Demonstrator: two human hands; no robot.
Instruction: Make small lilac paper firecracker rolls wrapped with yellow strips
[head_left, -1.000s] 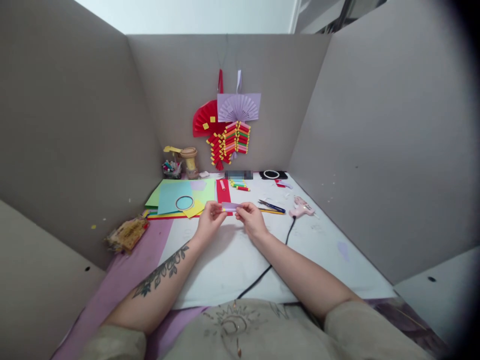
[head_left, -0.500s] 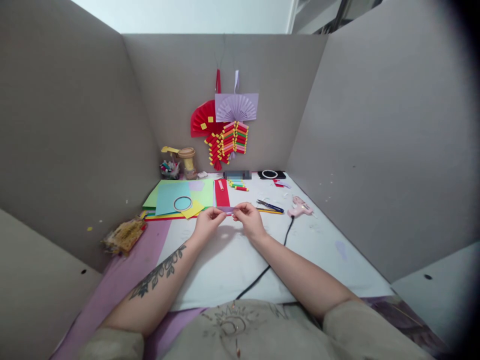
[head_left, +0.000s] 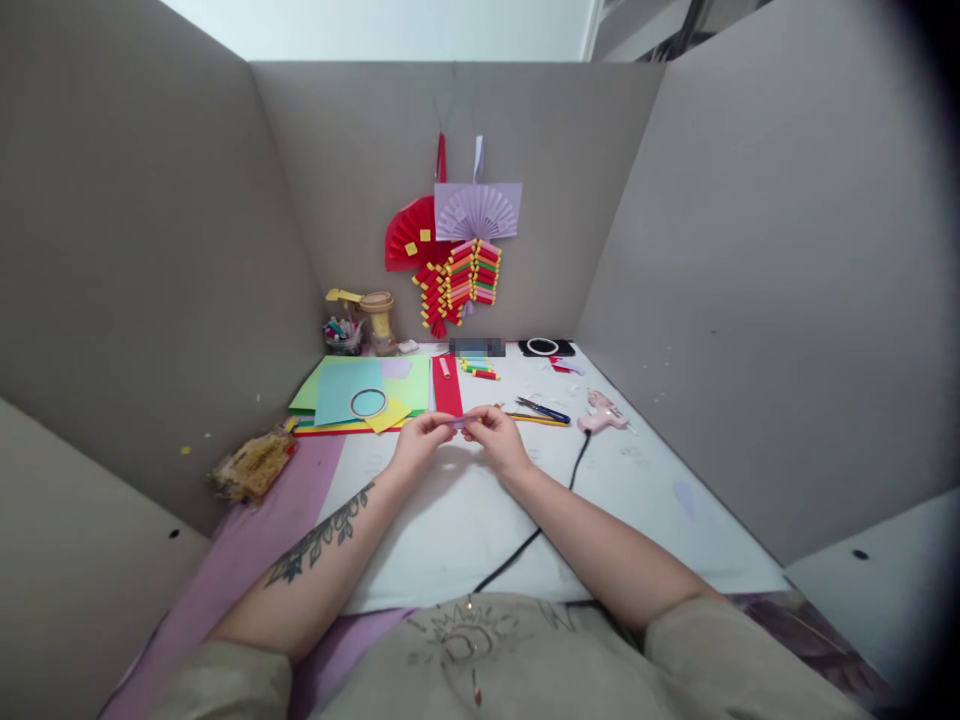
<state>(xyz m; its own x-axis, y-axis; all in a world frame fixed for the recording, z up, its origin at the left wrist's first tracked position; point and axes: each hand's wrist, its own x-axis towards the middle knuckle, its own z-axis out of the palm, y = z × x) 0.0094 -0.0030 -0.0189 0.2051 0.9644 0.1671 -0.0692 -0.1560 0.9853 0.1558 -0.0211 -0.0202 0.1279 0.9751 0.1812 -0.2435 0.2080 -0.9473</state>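
A small strip of purple paper [head_left: 460, 422] is pinched between both hands above the white tabletop. My left hand [head_left: 424, 440] is closed on its left end, thumb against fingers. At the right end my right hand [head_left: 495, 438] grips it the same way, and the fingertips cover much of the strip. Just beyond the hands lies a red paper strip [head_left: 448, 388] with a small pink paper roll [head_left: 445, 369] on it. Several coloured paper rolls [head_left: 480, 368] with yellow ends rest to its right.
Coloured paper sheets [head_left: 341, 385] and a tape ring [head_left: 368, 403] lie at left. Scissors [head_left: 544, 410] and a pink glue gun [head_left: 602, 412] are at right, its black cord [head_left: 517, 553] crossing the table. Paper fan ornaments [head_left: 478, 212] hang on the grey back panel [head_left: 345, 150].
The purple strip shows less between my hands now, seeming rolled or folded narrower, and the fingertips are slightly closer together. The whole view has shifted a little.
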